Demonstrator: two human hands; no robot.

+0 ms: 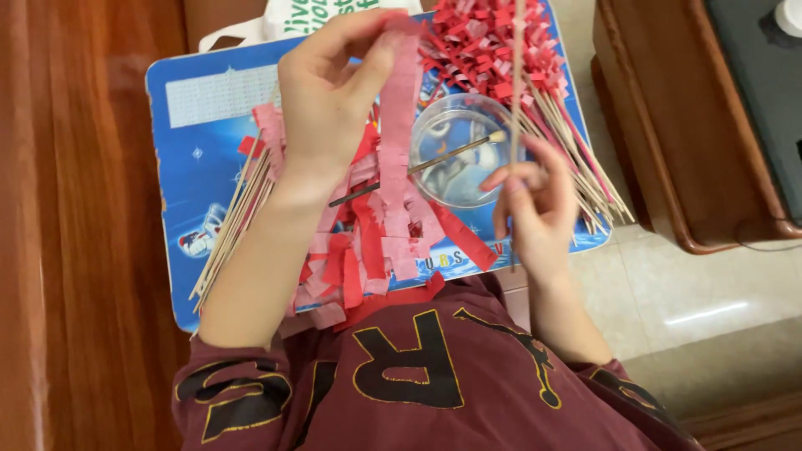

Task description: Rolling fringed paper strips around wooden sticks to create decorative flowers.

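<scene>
Left hand (322, 104) pinched a pink fringed paper strip (399, 125) above the blue board (200, 150). Right hand (535, 200) fingers pressed round a thin wooden stick (518, 75). The strip looked flimsy; a hard tug could tear it, or the stick might tip the glue dish (464, 150).

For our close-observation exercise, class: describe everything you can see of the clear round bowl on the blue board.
The clear round bowl looks like thin transparent plastic, shallow, showing the blue board through its base; whether it holds liquid cannot be told. It sits upright on the board's right half, between pink paper strips and a pile of thin wooden sticks. A slim paintbrush lies across its rim, bristles over the bowl. The right hand hovers at its near edge.
</scene>
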